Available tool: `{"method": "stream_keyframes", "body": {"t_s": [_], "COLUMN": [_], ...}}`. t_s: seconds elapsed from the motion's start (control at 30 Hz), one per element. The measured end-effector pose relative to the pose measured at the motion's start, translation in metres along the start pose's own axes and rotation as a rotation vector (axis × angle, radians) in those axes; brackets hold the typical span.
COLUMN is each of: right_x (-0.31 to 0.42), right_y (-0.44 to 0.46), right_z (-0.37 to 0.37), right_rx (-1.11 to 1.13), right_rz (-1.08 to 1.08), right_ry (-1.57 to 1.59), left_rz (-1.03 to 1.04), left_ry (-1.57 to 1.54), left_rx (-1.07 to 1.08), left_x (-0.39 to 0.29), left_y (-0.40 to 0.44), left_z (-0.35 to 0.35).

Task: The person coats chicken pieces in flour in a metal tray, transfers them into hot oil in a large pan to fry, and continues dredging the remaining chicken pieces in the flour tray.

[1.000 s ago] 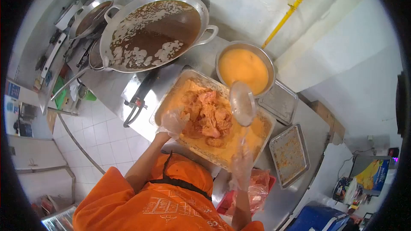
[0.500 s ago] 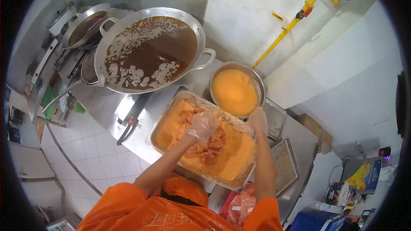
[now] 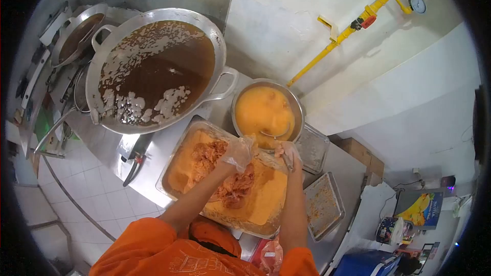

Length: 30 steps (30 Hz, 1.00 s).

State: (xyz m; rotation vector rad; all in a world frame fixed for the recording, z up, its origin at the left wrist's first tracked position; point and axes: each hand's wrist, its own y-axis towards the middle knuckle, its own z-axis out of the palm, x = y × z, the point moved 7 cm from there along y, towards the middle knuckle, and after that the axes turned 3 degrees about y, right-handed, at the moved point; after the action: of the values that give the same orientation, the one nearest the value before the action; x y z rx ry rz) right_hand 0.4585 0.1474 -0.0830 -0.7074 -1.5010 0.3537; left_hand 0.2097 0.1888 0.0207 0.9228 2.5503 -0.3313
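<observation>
A rectangular metal tray (image 3: 166, 174) holds orange breading powder and a heap of coated, reddish raw meat pieces (image 3: 235, 189). My left hand (image 3: 238, 154), in a clear plastic glove, is over the tray's far side near the bowl; its fingertips are hard to make out. Beyond the tray stands a round steel bowl (image 3: 299, 115) of orange batter (image 3: 255, 107) with lumps at its surface. My right hand (image 3: 290, 157), also gloved, is closed around the handle of a metal utensil (image 3: 276, 135) whose curved rim dips into the batter. The utensil's exact kind is partly hidden.
A large two-handled wok (image 3: 220, 61) of brown oil with pale foam stands left of the bowl. A smaller pan (image 3: 64, 53) is farther left. Two shallow trays (image 3: 327, 207) lie on the right. A yellow gas pipe (image 3: 332, 46) runs along the wall.
My left hand has moved off the meat heap towards the bowl. The utensil's rim has shifted in the bowl, and lumps now show in the batter. The whole view has shifted slightly.
</observation>
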Motion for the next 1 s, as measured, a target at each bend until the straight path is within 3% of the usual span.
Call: {"method": "stream_keyframes", "body": {"t_s": [0.03, 0.13, 0.2, 0.27, 0.37, 0.43, 0.5, 0.63, 0.77, 0.83, 0.9, 0.97, 1.0], "right_x": [-0.004, -0.003, -0.007, 0.003, 0.037, 0.034, 0.024, -0.006, -0.011, -0.022, -0.020, 0.004, 0.023], "right_y": [0.009, 0.033, 0.063, 0.069, 0.047, 0.048, 0.050, 0.065, 0.067, 0.086, 0.075, 0.030, -0.002], "right_z": [0.006, 0.022, 0.024, 0.037, 0.060, 0.059, 0.059, 0.056, 0.053, 0.048, 0.053, 0.063, 0.068], "right_rx": [0.016, 0.076, 0.016, -0.048, -0.164, -0.261, -0.121, -0.102, -0.225, -0.043, 0.228, 0.308, 0.217], "right_rz": [0.064, 0.072, -0.370, -0.541, -0.394, -0.326, -0.572, -0.514, -0.600, -0.442, -0.245, -0.176, -0.218], "right_ry": [0.106, 0.315, -0.080, -0.466, -0.820, -0.786, -0.651, -0.433, -0.513, -0.131, 0.497, 0.733, 0.595], "left_rz": [0.028, 0.147, 0.156, 0.167, 0.210, 0.218, 0.183, 0.151, 0.023, 0.022, -0.059, -0.027, 0.046], "left_ry": [0.071, 0.089, 0.116, 0.144, 0.195, 0.260, 0.274, 0.366, -0.012, -0.102, -0.209, -0.233, -0.205], "left_rx": [0.007, -0.238, -0.273, -0.278, -0.233, -0.100, -0.060, 0.080, -0.065, -0.203, -0.166, -0.222, -0.297], "left_x": [0.002, 0.008, 0.012, 0.013, 0.006, -0.003, -0.004, -0.008, 0.009, -0.003, -0.009, -0.004, 0.000], "left_y": [0.001, -0.002, -0.004, -0.005, -0.009, -0.010, -0.014, -0.015, -0.009, -0.028, -0.047, -0.065, -0.083], "left_z": [0.009, 0.015, 0.028, 0.032, 0.024, 0.018, 0.017, 0.009, 0.014, -0.030, -0.061, -0.072, -0.070]}}
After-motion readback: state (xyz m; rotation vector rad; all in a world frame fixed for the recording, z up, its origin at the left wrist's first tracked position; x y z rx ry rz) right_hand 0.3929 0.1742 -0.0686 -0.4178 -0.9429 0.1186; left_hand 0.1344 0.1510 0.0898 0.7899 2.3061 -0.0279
